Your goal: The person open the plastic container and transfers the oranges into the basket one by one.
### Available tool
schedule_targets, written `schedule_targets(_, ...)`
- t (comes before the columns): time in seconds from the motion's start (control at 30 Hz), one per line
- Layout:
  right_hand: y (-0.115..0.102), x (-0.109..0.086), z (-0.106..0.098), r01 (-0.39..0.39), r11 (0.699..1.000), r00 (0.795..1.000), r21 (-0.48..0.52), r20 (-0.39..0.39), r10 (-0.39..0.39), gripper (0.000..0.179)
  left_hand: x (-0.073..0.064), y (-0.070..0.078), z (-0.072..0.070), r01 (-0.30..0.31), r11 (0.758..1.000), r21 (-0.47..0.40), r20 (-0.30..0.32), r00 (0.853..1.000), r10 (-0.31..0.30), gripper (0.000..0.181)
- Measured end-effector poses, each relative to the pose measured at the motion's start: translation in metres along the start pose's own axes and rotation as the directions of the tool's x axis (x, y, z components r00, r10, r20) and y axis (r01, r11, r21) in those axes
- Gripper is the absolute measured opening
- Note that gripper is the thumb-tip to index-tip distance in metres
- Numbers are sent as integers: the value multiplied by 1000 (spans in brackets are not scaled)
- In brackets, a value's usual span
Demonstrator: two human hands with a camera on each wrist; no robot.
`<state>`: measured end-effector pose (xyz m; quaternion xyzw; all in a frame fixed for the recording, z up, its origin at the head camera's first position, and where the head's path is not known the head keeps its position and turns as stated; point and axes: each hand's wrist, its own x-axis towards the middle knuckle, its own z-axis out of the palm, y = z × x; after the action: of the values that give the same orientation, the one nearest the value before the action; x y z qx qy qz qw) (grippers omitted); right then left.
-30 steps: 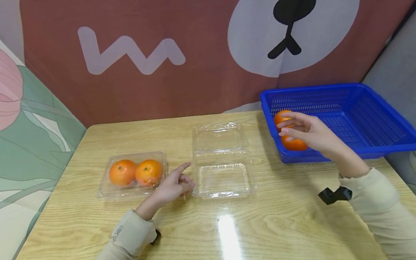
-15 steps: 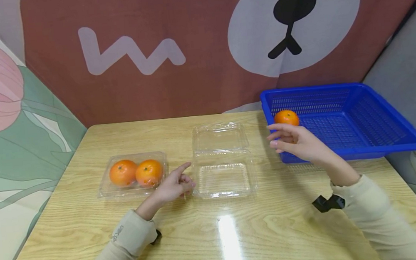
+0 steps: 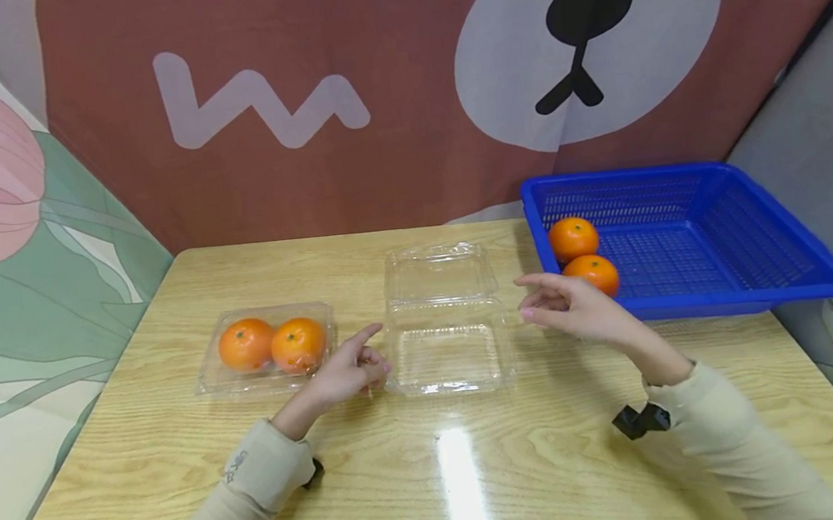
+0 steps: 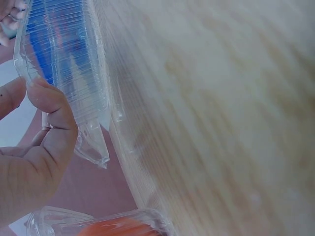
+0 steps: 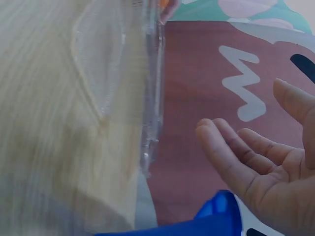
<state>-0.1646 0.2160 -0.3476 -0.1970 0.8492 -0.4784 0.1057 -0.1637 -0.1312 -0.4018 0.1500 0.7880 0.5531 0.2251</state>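
Note:
A clear plastic clamshell box (image 3: 448,357) lies opened out mid-table, its lid (image 3: 439,274) folded back. At its left edge is my left hand (image 3: 345,373), index finger extended and thumb near the rim; the left wrist view shows the thumb (image 4: 51,103) by the box's rim. Holding nothing, my right hand (image 3: 575,307) hovers between the box and the blue basket (image 3: 707,303), fingers loosely bent. The right wrist view shows its bare palm (image 5: 283,191). Two oranges sit in the basket's left end, a rear orange (image 3: 574,237) and a front orange (image 3: 594,274), partly hidden by the hand.
Left of my left hand stands another clear clamshell box (image 3: 209,372) with two oranges inside, a left orange (image 3: 247,344) and a right orange (image 3: 298,345). A brown printed cloth (image 3: 408,169) hangs behind the wooden table (image 3: 378,481).
My right hand has moved left and slightly down, out of the basket and over its near-left rim, uncovering more of the two oranges. The left hand stays put.

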Motion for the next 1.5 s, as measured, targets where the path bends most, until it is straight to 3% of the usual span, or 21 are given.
schedule_targets(0.17,9,-1,13,6,993,1000,-116,9,-5,49,-1,0,0,3,1000,-11,2,1000,-3,67)
schedule_targets(0.27,14,-1,22,-2,991,1000,-134,23,6,50,-2,0,0,-5,1000,-6,2,1000,5,68)
schedule_targets(0.43,19,0,31,-31,992,998,-121,47,37,51,-1,-1,0,-13,1000,3,0,1000,13,68)
schedule_targets(0.7,22,3,37,-18,999,998,-43,56,21,60,-1,-1,0,0,1000,2,-8,1000,0,67)
schedule_targets(1.0,26,8,41,-19,998,1000,-53,8,19,58,2,-1,1,1,1000,19,-47,999,0,59)
schedule_targets(1.5,26,12,45,-17,998,995,-58,-97,12,51,8,5,5,17,999,-45,-143,989,-23,50)
